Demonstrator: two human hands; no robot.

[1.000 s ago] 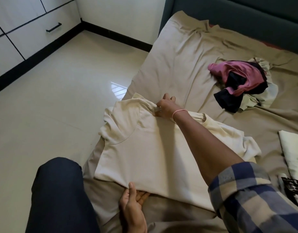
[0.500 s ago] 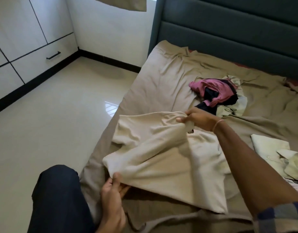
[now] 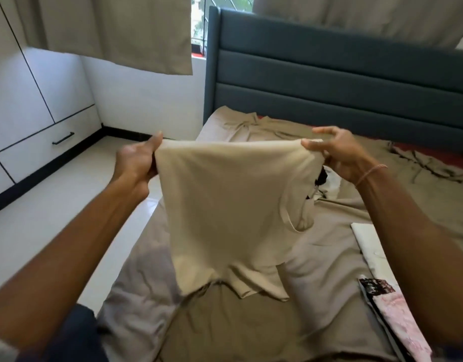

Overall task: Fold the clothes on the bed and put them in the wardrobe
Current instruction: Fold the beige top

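Lifted off bed (image 3: 251, 322), shirt (image 3: 225, 205) now hangs between hands.

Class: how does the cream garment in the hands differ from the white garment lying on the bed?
The cream garment hangs from the left hand and right hand; the white garment lies flat on the bed, untouched. The cream garment is darker than the white garment. Both are plain cloth.
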